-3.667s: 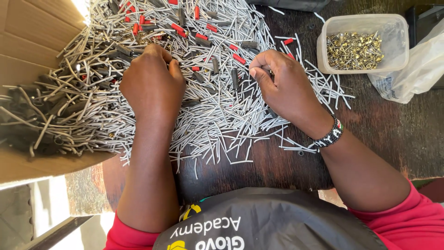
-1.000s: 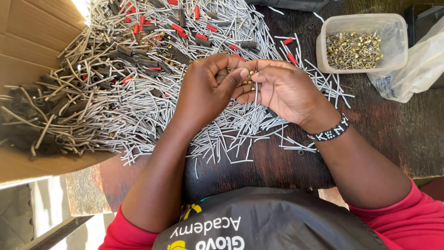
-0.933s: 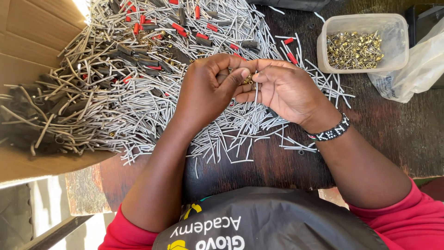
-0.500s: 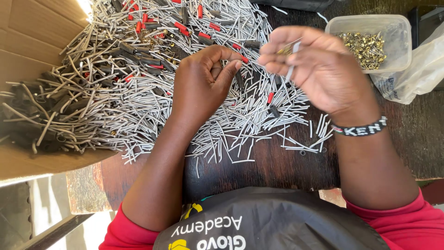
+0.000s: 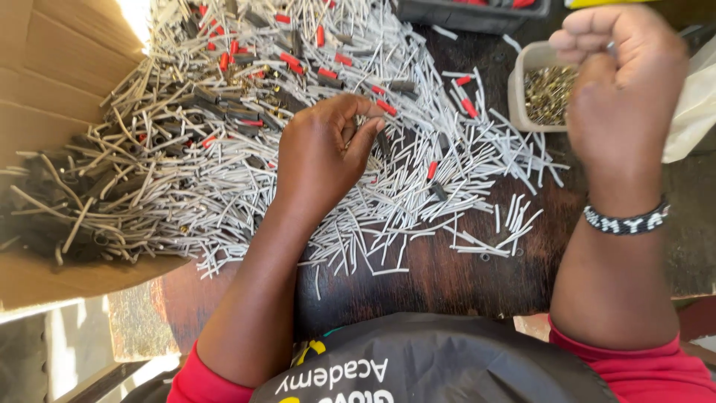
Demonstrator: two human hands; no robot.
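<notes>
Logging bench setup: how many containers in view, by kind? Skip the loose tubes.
Cardboard box: 1
Clear plastic tub: 1
Dark tray: 1
White plastic bag: 1
Total: 4

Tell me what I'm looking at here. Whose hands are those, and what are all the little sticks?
The picture comes from a camera worn on a person's head, looking down at their own two bare hands. The left hand rests on a big pile of thin grey tubes, mixed with some short red tubes, spread over a dark wooden table. Its fingertips seem to pinch something small, too small to name. The right hand is lifted up, fingers curled shut, above a clear tub of small brass-coloured bits. A bead bracelet sits on that wrist. A cardboard box lies open on the left.
</notes>
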